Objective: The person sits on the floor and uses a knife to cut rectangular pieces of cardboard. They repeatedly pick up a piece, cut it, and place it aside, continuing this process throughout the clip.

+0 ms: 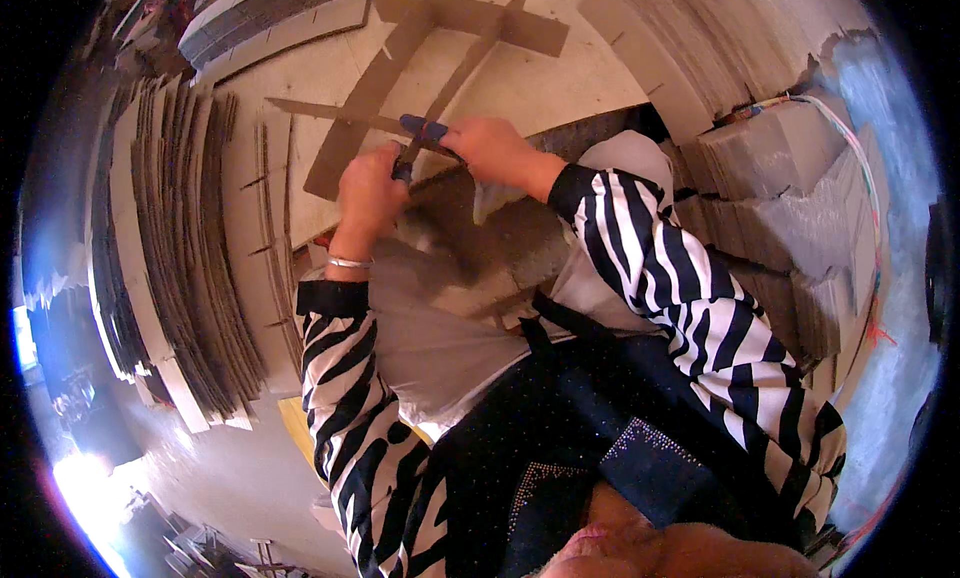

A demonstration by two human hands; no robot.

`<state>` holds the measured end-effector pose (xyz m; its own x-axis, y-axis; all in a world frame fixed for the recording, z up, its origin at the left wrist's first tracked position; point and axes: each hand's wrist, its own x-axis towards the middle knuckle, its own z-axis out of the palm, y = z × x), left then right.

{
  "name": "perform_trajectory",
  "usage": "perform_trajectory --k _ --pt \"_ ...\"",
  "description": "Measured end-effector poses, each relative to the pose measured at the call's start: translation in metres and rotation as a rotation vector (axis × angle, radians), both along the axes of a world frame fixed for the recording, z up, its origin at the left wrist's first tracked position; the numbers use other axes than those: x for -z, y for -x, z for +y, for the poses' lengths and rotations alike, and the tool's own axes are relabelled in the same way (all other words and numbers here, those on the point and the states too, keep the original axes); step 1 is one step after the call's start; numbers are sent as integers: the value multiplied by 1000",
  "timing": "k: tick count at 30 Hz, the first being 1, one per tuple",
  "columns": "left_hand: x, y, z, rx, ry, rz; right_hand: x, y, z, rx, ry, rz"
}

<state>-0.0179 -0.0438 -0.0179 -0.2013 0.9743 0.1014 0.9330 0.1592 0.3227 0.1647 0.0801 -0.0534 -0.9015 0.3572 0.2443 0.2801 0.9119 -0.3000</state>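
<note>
Several brown cardboard strips cross each other on edge in a slotted divider grid, on a pale board point(290, 73). One strip point(375, 93) runs long from the far side toward me, and a cross strip point(515, 28) spans the far end. My left hand point(370, 186) is closed with its fingertips at the near end of a lengthwise strip, beside the near cross strip point(325, 111). My right hand point(492, 150) grips at that same crossing, fingers pressed together. Dark blue coverings wrap some fingertips on both hands. The fingers hide the exact joint between the strips.
Stacked cardboard strips point(185, 248) stand on the left, with more flat pieces point(270, 18) at the far left. On the right lie tall cardboard stacks point(670, 58) and bundles in clear wrap point(780, 158). A pale cable point(850, 138) hangs beside the blue wall point(900, 178).
</note>
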Motion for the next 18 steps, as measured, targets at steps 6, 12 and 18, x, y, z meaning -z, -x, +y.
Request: perform_trajectory --k 6,12,18 --pt "-14 24 9 -209 -371 51 -2 -17 8 66 40 -4" --pt "12 51 12 -417 130 301 2 -18 3 13 17 22" --pt "16 55 18 -356 136 316 -26 -12 -12 29 56 -256"
